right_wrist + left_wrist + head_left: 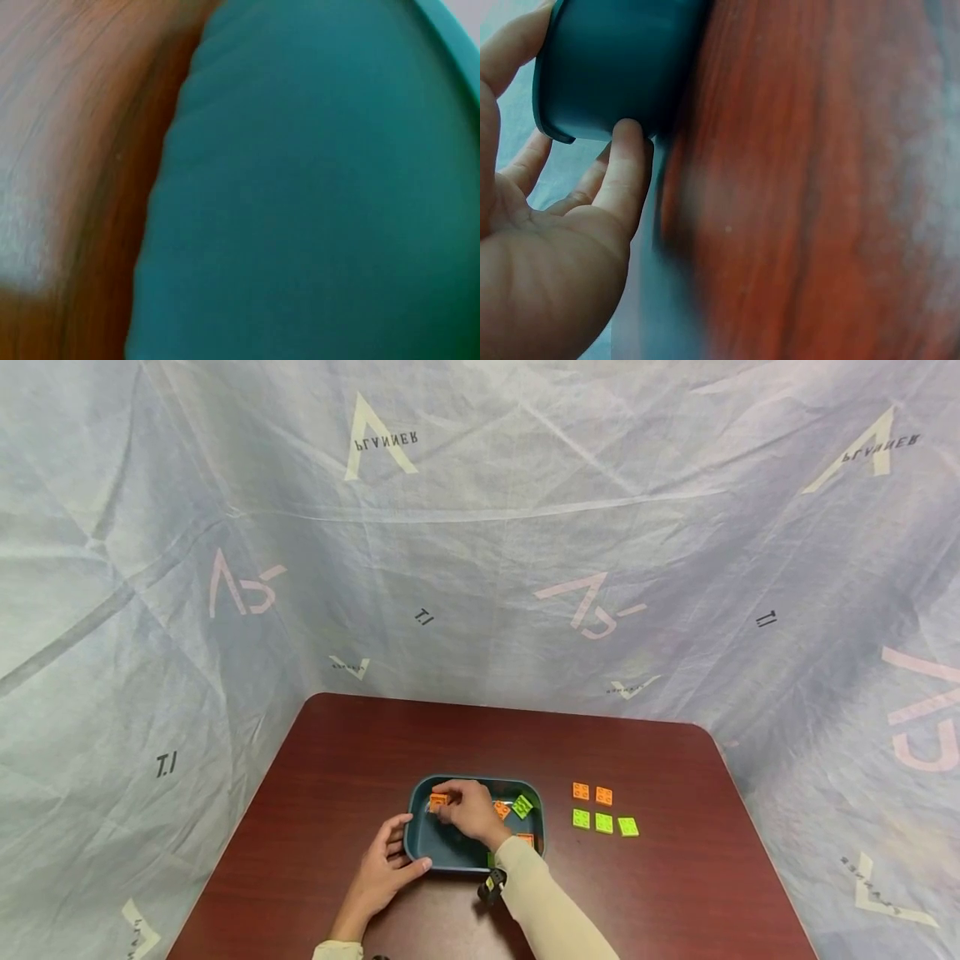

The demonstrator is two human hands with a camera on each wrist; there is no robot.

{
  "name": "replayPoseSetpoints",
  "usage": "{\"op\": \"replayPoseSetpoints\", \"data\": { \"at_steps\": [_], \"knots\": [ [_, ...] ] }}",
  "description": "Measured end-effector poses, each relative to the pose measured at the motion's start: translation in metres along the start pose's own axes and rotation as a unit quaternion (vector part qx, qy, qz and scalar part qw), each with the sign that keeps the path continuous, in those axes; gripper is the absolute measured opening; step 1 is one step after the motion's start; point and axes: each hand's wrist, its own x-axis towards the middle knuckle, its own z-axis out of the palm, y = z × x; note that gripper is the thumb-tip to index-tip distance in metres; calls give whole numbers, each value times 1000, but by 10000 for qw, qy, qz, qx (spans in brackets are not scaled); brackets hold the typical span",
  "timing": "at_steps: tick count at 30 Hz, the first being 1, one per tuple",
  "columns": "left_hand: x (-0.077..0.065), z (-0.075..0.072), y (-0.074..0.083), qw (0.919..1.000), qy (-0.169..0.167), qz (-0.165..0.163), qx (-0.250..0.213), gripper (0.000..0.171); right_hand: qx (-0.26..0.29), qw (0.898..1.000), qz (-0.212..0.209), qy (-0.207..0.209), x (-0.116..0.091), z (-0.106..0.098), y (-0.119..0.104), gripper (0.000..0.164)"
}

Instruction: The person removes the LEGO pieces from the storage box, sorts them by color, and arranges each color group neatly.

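Observation:
A dark teal tray [444,850] sits on the table. My left hand [378,872] holds its near left corner, fingers along the left side and thumb at the front edge. In the left wrist view, fingertips press against the tray's outer wall [622,67]. Inside the tray, my right hand [472,811] pinches an orange toy building block [437,802] near the left end. Around that wrist lie a green block [522,807] and orange blocks [502,810], partly hidden by the arm. The right wrist view shows only the tray's wall [300,187] and wood, not the hand.
Right of the tray, two orange blocks [581,791] lie in a row on the reddish-brown table [675,893]. Nearer, three green blocks [603,823] form another row. Grey printed sheeting [480,568] hangs behind and beside the table.

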Motion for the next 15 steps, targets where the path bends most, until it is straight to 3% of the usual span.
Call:
{"op": "replayPoseSetpoints", "data": {
  "at_steps": [11,15],
  "knots": [
    [1,0,-1,9999,-9,110,-33,85,1275,9916,54,205,-10,-21,0,29],
    [0,0,-1,9999,-3,102,-15,85,1494,9883,102,300,-14,-28,-3,24]
  ]
}}
